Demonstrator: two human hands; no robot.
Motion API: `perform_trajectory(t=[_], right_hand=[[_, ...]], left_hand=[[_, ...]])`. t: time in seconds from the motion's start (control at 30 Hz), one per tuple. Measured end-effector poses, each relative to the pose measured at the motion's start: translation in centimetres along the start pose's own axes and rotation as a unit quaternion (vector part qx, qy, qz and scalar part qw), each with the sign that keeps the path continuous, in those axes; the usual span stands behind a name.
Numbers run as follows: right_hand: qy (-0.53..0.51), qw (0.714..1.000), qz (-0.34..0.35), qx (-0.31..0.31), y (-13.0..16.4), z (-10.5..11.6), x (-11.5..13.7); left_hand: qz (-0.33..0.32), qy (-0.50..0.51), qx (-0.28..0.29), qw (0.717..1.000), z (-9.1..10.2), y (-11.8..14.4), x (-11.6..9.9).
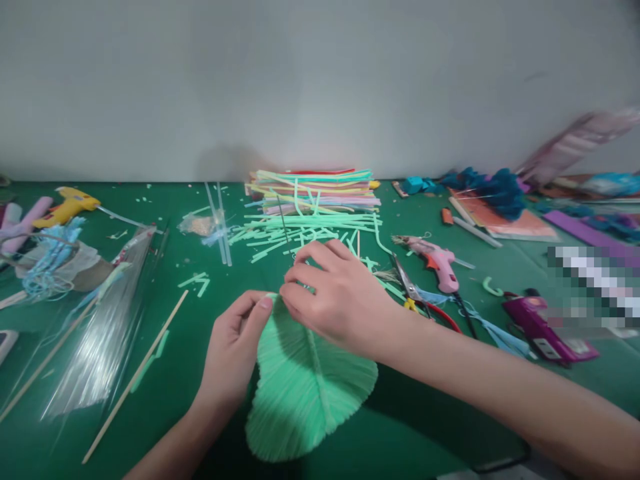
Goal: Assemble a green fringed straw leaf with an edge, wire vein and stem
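Nearest me lies the mint-green leaf-shaped piece of finely fringed paper (310, 387), flat on the green felt table cover (165, 413), between my two hands. At its left, my left hand (233, 353) pinches the upper left edge, thumb and fingers closed on the paper. Over the top of the leaf, my right hand (340, 300) presses down with curled fingers at the tip, where a thin dark wire stem (284, 230) seems to run in; whether those fingers actually grip the wire I cannot tell

I judge the leaf very light, soft and floppy, its fringe easy to crease or tear, so the firmer central rib is the place to hold it, not the fringe

Further right lie the pink plastic hot glue gun (436, 261) and the purple glue gun (535, 323). No brand, label or writing is readable anywhere; one patch at the right is blurred
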State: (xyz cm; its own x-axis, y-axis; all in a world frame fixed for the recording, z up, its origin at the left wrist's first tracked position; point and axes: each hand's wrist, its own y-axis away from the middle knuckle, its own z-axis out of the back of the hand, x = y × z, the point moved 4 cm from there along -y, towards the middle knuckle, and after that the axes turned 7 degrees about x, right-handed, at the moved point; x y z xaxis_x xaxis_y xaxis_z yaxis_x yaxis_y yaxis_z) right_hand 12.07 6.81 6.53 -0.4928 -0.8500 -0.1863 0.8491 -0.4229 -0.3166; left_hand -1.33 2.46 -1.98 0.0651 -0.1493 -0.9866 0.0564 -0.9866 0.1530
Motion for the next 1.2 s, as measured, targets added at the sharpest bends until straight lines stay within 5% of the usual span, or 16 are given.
perform_trajectory(t=[0.77, 1.2], right_hand=[[0.048, 0.998, 0.031, -0.007, 0.1, -0.6, 0.3], [-0.012, 0.999, 0.023, 0.032, 0.3, -1.2, -0.3]], left_hand=[[0.027, -0.091, -0.008, 0.995, -0.1, 0.0, -0.3], [0.023, -0.106, -0.011, 0.994, -0.2, 0.0, -0.3]])
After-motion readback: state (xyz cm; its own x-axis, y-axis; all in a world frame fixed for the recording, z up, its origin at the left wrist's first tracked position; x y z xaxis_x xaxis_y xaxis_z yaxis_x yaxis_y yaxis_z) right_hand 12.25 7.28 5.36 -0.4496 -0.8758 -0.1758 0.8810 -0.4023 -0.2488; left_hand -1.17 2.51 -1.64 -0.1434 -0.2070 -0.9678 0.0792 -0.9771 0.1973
